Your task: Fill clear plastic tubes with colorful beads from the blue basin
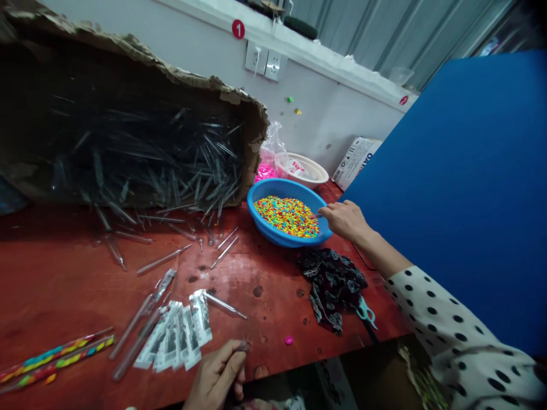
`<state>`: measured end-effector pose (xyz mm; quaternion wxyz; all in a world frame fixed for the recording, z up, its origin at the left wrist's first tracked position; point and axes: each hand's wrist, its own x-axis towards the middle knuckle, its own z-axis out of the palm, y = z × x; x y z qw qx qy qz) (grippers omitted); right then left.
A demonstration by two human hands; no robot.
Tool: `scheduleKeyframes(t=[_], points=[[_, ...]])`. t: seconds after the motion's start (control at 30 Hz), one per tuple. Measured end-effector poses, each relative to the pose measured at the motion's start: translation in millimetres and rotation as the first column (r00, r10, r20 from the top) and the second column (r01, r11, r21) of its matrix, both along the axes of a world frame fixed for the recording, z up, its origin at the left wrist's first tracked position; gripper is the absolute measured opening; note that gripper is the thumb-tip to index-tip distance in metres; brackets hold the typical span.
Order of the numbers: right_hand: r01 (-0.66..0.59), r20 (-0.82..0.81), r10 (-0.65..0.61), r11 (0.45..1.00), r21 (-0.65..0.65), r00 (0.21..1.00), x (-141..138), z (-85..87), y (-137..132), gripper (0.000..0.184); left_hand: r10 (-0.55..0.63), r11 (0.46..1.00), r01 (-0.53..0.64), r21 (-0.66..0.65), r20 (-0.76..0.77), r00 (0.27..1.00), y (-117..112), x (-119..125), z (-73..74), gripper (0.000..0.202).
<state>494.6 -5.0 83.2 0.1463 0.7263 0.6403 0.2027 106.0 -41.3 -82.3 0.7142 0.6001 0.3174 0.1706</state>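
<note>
My right hand point(344, 221), in a black-dotted white sleeve, reaches to the inner rim of a blue plastic bowl point(284, 189), its fingertips at a heap of multicoloured small beads point(287, 216). My left hand point(216, 373) is at the near table edge, its fingertips pinching a small dark item point(244, 345), too small to name. Just beyond it lie white printed sachets point(178, 336) and clear tubes point(143, 327). Bead-filled tubes point(55, 359) lie at the lower left.
A torn cardboard box point(141, 68) of clear tubes lies on its side on the red table point(77, 290), with loose tubes spilling out. Dark patterned cloth point(331, 287), teal-handled scissors point(365, 312), a white bowl point(310, 169) and a blue board point(453, 171) stand nearby.
</note>
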Motion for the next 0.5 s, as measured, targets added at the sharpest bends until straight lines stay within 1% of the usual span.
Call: scheduleKeyframes(t=[0.1, 0.2, 0.3, 0.33, 0.4, 0.43, 0.47, 0.5], points=[[-0.009, 0.008, 0.010, 0.999, -0.034, 1.000, -4, -2.9, 4, 0.031, -0.002, 1.000, 0.002, -0.015, 0.007, 1.000, -1, 0, 0.4, 0.040], [-0.013, 0.001, 0.013, 1.000, -0.025, 1.000, -7, -4.1, 4, 0.031, 0.006, 0.999, -0.005, -0.041, 0.015, 1.000, -1, 0, 1.9, 0.040], [0.000, -0.008, 0.000, 0.999, -0.042, 1.000, -9, -6.4, 2, 0.028, 0.001, 0.999, -0.001, -0.034, 0.012, 1.000, -1, 1, 2.7, 0.039], [0.005, -0.011, -0.006, 0.999, -0.032, 1.000, -9, -7.9, 1, 0.028, 0.001, 1.000, 0.000, -0.026, 0.014, 1.000, -1, 1, 2.4, 0.039], [0.022, -0.013, -0.021, 0.999, 0.038, 1.000, -9, -11.5, -1, 0.029, -0.004, 1.000, 0.004, -0.009, 0.018, 1.000, 0, 0, 1.1, 0.040], [0.043, -0.016, -0.043, 0.998, 0.049, 0.999, -8, -13.5, -3, 0.030, -0.009, 1.000, 0.009, -0.005, 0.018, 1.000, 0, 0, 0.3, 0.040], [0.078, -0.020, -0.078, 0.997, 0.027, 0.997, -7, -15.5, -4, 0.029, -0.013, 1.000, 0.013, -0.004, 0.017, 1.000, 0, 0, -0.4, 0.040], [0.120, -0.023, -0.120, 0.993, -0.025, 0.992, -6, -17.4, -6, 0.028, -0.016, 1.000, 0.016, -0.004, 0.014, 1.000, 0, 0, -0.9, 0.040]])
